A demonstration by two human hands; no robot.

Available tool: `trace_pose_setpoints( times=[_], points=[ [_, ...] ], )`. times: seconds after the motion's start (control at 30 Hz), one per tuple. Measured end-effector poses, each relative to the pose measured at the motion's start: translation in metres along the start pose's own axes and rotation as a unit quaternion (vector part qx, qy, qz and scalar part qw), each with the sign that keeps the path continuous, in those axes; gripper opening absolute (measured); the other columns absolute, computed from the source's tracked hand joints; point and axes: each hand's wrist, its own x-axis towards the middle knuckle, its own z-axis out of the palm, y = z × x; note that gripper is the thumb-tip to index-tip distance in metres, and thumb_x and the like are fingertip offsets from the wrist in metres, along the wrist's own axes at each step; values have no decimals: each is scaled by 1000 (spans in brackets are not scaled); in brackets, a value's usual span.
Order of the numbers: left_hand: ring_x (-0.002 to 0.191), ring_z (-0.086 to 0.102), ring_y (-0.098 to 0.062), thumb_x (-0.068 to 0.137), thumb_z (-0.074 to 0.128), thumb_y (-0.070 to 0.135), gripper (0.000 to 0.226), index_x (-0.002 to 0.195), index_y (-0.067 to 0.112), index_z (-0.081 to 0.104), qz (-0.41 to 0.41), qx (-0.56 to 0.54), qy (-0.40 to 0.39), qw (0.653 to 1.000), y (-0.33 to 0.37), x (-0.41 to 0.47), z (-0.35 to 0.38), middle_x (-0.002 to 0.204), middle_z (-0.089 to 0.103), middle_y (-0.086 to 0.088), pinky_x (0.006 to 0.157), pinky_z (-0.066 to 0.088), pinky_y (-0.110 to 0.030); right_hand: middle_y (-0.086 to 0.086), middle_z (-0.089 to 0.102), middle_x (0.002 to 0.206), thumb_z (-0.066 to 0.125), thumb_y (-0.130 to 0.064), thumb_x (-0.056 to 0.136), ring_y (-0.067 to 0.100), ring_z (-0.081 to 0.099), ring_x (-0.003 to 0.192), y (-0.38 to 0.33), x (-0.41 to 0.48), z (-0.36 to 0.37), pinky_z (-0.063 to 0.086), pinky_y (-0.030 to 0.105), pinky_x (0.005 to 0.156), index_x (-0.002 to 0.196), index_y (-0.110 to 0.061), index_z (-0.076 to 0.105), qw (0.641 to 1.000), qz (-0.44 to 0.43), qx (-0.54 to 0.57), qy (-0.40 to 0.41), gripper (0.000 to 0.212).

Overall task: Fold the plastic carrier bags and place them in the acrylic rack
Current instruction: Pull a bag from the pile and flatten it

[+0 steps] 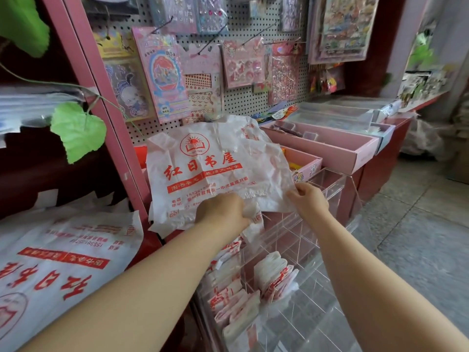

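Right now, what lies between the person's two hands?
In the head view, the crumpled lower edge of the white carrier bag spans from the left hand to the right hand, both gripping it.

Held spread at the centre, just above the acrylic rack [332, 184] and before the pegboard [253, 102] at 12 o'clock: one carrier bag [218, 168], gripped along its near edge by the left hand [223, 212] and pinched at its 4 o'clock corner by the right hand [308, 196]. In the rack's compartments at 6 o'clock, folded bags [275, 274] standing on edge. At 8 o'clock, beside the rack, a stack of flat bags [63, 262]; at 2 o'clock, behind the rack, open trays [327, 144] side by side; on the pegboard, hanging sticker packs [165, 74]; at 9 o'clock, a leaf [78, 130].
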Motion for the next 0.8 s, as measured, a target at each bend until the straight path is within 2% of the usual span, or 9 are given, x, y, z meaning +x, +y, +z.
trace_pose_setpoints(
  times=[0.13, 0.23, 0.3, 0.4, 0.47, 0.53, 0.67, 0.73, 0.8],
  points=[
    [108, 50, -26, 94, 45, 36, 31, 102, 10, 59, 9, 36, -14, 999, 15, 9, 15, 107, 61, -7, 94, 30, -31, 7, 61, 85, 46, -18, 91, 25, 53, 84, -3, -4, -2, 31, 40, 100, 104, -10, 63, 1000, 0, 4, -4, 23],
    [113, 50, -25, 94, 45, 38, 33, 109, 11, 58, -2, 38, -67, 997, 20, 13, 24, 113, 60, -7, 100, 29, -34, 8, 64, 106, 48, -20, 91, 28, 54, 103, -4, -6, -4, 31, 41, 101, 115, -13, 58, 1000, 3, 7, -14, 27],
    [116, 49, -25, 91, 49, 43, 41, 119, 13, 51, 12, 27, -97, 995, 18, 11, 27, 118, 58, -5, 104, 25, -37, 7, 61, 114, 49, -20, 91, 28, 53, 108, -3, -7, -5, 33, 43, 101, 121, -11, 54, 1000, -5, 17, -18, 31],
    [129, 38, -23, 86, 54, 47, 67, 141, 19, 26, 34, 5, -119, 992, 10, 3, 26, 133, 49, -2, 114, 8, -42, 9, 61, 117, 51, -17, 90, 27, 55, 107, -1, -13, -8, 39, 45, 97, 125, -8, 49, 998, -12, 52, -12, 36],
    [130, 39, -22, 85, 54, 50, 75, 144, 21, 18, 39, 16, -80, 996, 5, -5, 22, 132, 51, -1, 115, 0, -43, 8, 61, 117, 51, -15, 90, 27, 56, 106, 0, -20, -11, 40, 47, 97, 127, -9, 46, 998, -7, 65, 6, 38],
    [129, 39, -21, 87, 52, 50, 71, 143, 23, 19, 36, -2, -24, 999, 1, -20, 13, 129, 53, 1, 114, 1, -39, 7, 60, 118, 51, -12, 89, 28, 55, 107, -1, -29, -14, 40, 47, 96, 126, -9, 47, 997, -4, 63, 36, 38],
    [122, 38, -12, 89, 53, 42, 48, 134, 29, 40, 53, -115, 98, 987, -16, -70, -3, 124, 53, 11, 108, 15, -25, 10, 61, 117, 51, -8, 87, 30, 53, 107, -13, -58, -16, 38, 43, 97, 119, -7, 56, 993, -38, 52, 100, 32],
    [108, 41, -3, 88, 54, 38, 36, 123, 31, 53, 72, -134, 155, 976, -33, -101, -2, 114, 54, 19, 102, 21, -20, 11, 60, 119, 51, -6, 86, 32, 48, 111, -23, -77, -15, 32, 38, 97, 115, -6, 59, 988, -73, 30, 131, 29],
    [89, 42, 8, 85, 54, 35, 21, 101, 30, 67, 102, -115, 214, 965, -53, -136, 3, 98, 60, 23, 99, 33, -23, 10, 59, 120, 52, -5, 87, 31, 43, 114, -35, -98, -12, 24, 33, 92, 113, -8, 60, 982, -104, 4, 160, 28]
  ],
)
